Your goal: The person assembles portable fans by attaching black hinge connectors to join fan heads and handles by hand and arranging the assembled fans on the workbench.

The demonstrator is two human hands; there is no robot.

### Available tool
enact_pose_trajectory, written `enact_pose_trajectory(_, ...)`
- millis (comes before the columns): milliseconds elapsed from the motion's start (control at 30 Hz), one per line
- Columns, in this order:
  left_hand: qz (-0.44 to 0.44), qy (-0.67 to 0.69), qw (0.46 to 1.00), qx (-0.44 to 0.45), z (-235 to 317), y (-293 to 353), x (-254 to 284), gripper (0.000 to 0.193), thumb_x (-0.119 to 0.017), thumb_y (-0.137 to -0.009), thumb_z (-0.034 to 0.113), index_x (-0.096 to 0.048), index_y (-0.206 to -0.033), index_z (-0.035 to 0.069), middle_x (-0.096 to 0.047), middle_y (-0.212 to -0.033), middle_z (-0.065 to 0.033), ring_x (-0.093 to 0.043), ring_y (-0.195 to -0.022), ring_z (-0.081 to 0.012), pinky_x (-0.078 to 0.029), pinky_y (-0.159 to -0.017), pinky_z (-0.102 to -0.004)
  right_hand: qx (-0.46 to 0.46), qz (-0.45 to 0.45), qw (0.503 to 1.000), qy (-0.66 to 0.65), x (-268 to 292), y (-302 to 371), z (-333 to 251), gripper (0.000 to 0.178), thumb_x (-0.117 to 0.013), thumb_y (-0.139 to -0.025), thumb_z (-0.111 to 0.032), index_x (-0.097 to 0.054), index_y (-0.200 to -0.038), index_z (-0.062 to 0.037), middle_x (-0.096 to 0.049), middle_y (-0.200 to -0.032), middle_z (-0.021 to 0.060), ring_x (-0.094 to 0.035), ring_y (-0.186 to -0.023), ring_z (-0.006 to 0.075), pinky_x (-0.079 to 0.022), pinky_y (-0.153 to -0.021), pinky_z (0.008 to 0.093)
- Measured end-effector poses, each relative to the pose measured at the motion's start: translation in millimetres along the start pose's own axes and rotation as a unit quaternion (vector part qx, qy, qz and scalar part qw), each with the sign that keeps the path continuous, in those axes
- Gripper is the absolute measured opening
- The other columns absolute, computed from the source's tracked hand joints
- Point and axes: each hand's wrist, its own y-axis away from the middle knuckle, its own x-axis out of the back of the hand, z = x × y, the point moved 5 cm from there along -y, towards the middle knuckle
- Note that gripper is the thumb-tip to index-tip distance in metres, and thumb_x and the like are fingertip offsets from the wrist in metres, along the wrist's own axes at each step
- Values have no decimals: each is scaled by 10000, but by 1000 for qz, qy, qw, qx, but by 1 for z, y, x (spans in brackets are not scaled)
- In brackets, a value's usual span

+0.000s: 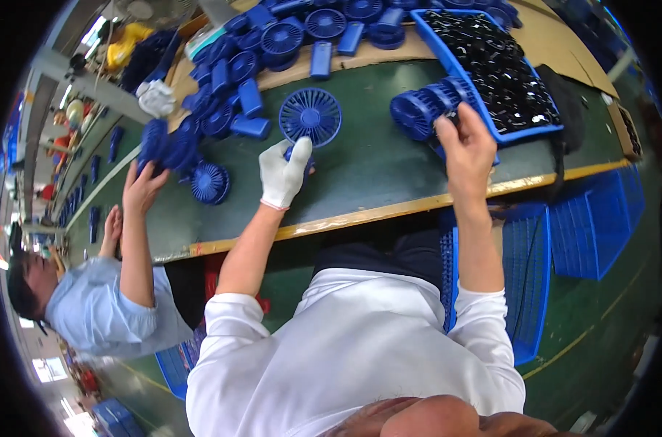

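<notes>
My left hand (284, 173), in a white glove, is closed round the handle of a blue handheld fan (310, 116). The fan's round slatted head faces up over the green tabletop. My right hand (468, 149) is bare, its thumb and fingers pinched together beside a row of blue fan heads (418, 113). A small dark bit shows at those fingertips, too small to name. Just past the hand stands a blue tray (524, 133) full of small glossy black parts (491, 69).
Many blue fans (281, 38) lie heaped along the far side of the green table (375, 175). At the left, a co-worker's hand (143, 188) touches more blue fans. Blue crates (593, 226) stand below the table's wooden edge (360, 216) at the right.
</notes>
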Motion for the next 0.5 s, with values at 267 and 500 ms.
enact_pose_trajectory(267, -47, 325, 944, 42, 20, 20, -41, 385, -629, -915, 328, -624, -1051, -33, -655, -889, -81, -610, -783, -152, -487, -729, -287, -198, -97, 933, -286, -69, 68, 14, 221, -707, -807, 63, -642, -1016, 90, -612, -934, 103, -682, -725, 198, -579, -554, 264)
enact_pose_trajectory(500, -99, 46, 993, -32, 41, 34, -48, 258, -685, -761, 234, -651, -817, -15, -656, -632, -66, -618, -592, -102, -486, -554, -279, -258, -75, 928, -258, -90, 85, 20, 121, -751, -816, -24, -663, -777, 50, -564, -810, 28, -560, -555, 84, -406, -430, 190)
